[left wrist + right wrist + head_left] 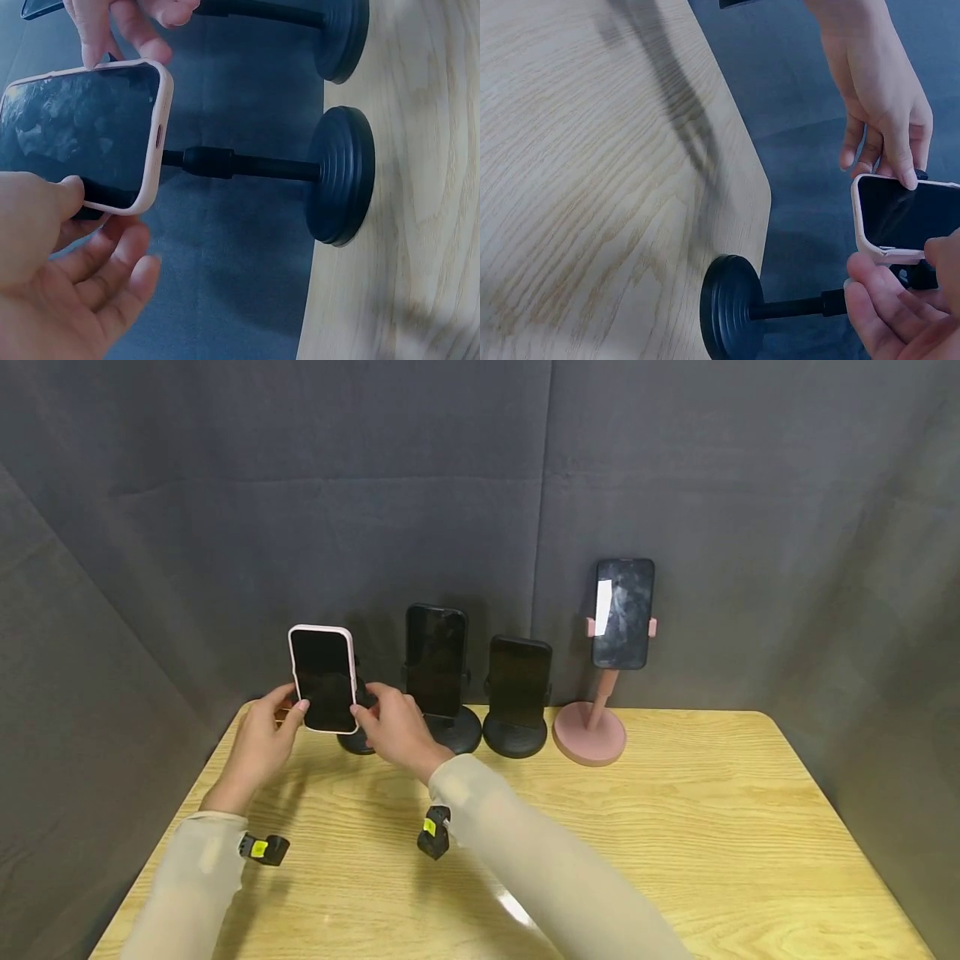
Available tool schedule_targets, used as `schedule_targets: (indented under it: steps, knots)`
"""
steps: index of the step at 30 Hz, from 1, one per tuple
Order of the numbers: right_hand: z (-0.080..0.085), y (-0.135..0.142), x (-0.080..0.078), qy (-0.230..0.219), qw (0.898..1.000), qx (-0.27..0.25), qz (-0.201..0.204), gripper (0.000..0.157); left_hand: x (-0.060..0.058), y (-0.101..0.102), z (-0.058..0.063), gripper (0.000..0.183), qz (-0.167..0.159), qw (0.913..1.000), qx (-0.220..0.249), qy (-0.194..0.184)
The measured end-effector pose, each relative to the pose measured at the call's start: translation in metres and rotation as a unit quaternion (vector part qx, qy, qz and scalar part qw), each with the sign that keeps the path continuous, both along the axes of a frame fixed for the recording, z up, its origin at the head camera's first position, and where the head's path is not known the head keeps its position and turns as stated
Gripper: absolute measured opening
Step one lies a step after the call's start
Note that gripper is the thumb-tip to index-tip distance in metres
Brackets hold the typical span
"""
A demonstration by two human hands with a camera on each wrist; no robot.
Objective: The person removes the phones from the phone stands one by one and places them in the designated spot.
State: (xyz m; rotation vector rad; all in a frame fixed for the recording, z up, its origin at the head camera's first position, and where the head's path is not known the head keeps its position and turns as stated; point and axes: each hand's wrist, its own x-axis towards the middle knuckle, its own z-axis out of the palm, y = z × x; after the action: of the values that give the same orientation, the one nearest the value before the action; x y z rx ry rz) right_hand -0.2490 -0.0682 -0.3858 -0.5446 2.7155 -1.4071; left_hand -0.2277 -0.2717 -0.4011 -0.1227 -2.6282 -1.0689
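Note:
A smartphone in a pale pink case point(324, 672) stands upright, screen toward me, at the left of the table. My left hand point(258, 739) grips its lower left edge, thumb over the screen's border. At the opposite edge, my right hand point(401, 731) holds the phone with its thumb at the side and fingers reaching behind. Behind the phone is a black phone stand point(339, 176), its thin pole and round ribbed base showing in the left wrist view. Part of the stand's black clamp point(921, 276) shows by the right fingers; the phone hides most of the rest.
Two black stands holding dark phones, one taller point(435, 660) and one shorter point(519, 681), line the back edge to the right. Beyond them a pink stand point(590, 735) bears another phone point(624, 610). A grey curtain point(450, 485) hangs behind the wooden table point(712, 843).

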Motion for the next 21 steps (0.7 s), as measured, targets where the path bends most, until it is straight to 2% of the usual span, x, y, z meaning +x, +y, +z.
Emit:
schedule_targets:
  steps: [4,9,16,21]
  knots:
    - [-0.001,-0.004,0.001,-0.009,1.000,-0.012,-0.011,0.045,0.001,0.000,0.001,0.046,-0.002,1.0000,-0.002,0.008]
    - [-0.003,-0.007,0.004,-0.013,1.000,-0.002,-0.017,0.039,0.003,0.000,0.000,0.043,0.004,0.9994,-0.008,0.032]
    - [-0.005,-0.005,0.007,0.017,1.000,0.019,-0.005,0.031,0.010,-0.001,-0.005,0.040,0.025,0.9973,-0.023,0.065]
    - [-0.005,-0.003,0.009,0.029,1.000,0.003,0.004,0.021,0.016,-0.001,-0.003,0.040,0.033,0.9967,-0.020,0.072]
